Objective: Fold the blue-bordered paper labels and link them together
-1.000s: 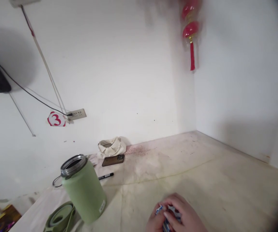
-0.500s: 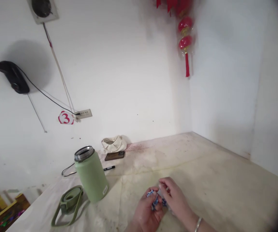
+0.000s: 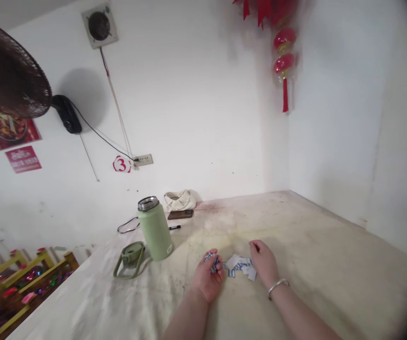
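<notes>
My left hand is curled, palm up, around a small bunch of blue-and-white paper pieces. To its right, a loose pile of white paper pieces with blue print lies on the pale tabletop. Beside that pile's right edge is my right hand, its fingers drawn together in a pinch. Whatever may be between those fingertips is too small or hidden to make out. A silver bracelet circles my right wrist.
A green bottle stands lidless on the left, its green lid with loop beside it. Farther back lie a marker, a phone and a white bag. A fan juts from the wall.
My hands have moved apart, revealing the paper pile between them. The view has shifted left, so more of the fan and wall posters shows. The left hand still holds its bunch.
</notes>
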Available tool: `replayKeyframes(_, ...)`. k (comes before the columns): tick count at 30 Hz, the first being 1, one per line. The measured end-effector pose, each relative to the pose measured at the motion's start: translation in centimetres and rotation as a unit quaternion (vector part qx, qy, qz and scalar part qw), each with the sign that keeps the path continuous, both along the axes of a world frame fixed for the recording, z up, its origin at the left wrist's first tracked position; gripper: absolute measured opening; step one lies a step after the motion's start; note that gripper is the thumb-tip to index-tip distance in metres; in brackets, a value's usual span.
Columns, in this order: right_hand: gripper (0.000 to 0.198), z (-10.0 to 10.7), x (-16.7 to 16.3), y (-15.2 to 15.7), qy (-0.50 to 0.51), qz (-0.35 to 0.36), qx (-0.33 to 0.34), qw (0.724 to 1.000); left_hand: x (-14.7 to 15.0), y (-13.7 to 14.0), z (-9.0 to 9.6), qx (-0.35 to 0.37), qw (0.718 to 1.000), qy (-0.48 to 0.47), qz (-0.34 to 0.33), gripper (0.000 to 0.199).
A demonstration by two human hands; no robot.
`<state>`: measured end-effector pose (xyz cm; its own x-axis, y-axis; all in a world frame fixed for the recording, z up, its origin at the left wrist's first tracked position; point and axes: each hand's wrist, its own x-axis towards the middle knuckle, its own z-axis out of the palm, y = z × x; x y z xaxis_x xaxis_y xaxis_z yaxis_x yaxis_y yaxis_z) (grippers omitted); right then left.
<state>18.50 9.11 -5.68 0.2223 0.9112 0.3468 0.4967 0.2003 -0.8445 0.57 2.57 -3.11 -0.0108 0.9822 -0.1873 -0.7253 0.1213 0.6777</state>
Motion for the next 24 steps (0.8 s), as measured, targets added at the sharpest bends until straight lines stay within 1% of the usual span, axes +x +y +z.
replayKeyframes(4, 0.029, 0.2, -0.3, -0.2, -0.011, -0.019, -0.002, 1.0, 0.4, 0.4, -0.2, 0.006, 0.999, 0.033, 0.024, 0.016)
replayKeyframes(7, 0.029, 0.4, -0.6, -0.1, -0.016, -0.038, -0.003, 0.999, 0.8, 0.9, -0.2, 0.013, 0.998, 0.06, 0.016, 0.017)
replayKeyframes(11, 0.029, 0.7, -0.9, 0.4, -0.012, -0.06, -0.001, 0.998, 0.8, 1.2, 0.2, 0.028, 0.996, 0.075, -0.044, 0.022)
replayKeyframes(14, 0.03, 1.0, -1.4, 0.9, -0.005, -0.061, 0.01, 0.998, 0.3, 1.3, 0.5, 0.029, 0.993, 0.06, -0.097, 0.025)
replayKeyframes(17, 0.03, 1.2, -2.2, 1.3, 0.006, -0.038, 0.024, 0.999, 0.0, 1.6, 0.6, 0.028, 0.99, 0.042, -0.129, 0.025)
replayKeyframes(19, 0.029, 1.4, -2.8, 1.3, 0.015, -0.008, 0.031, 0.999, 0.0, 1.8, 0.6, 0.026, 0.989, 0.036, -0.14, 0.024)
replayKeyframes(22, 0.029, 1.5, -3.4, 0.6, 0.03, 0.055, 0.028, 0.998, 0.1, 1.9, 0.6, 0.022, 0.989, 0.027, -0.142, 0.022)
replayKeyframes(24, 0.028, 1.7, -3.6, -0.3, 0.044, 0.087, 0.015, 0.995, 0.1, 1.8, 0.7, 0.018, 0.99, 0.019, -0.139, 0.021)
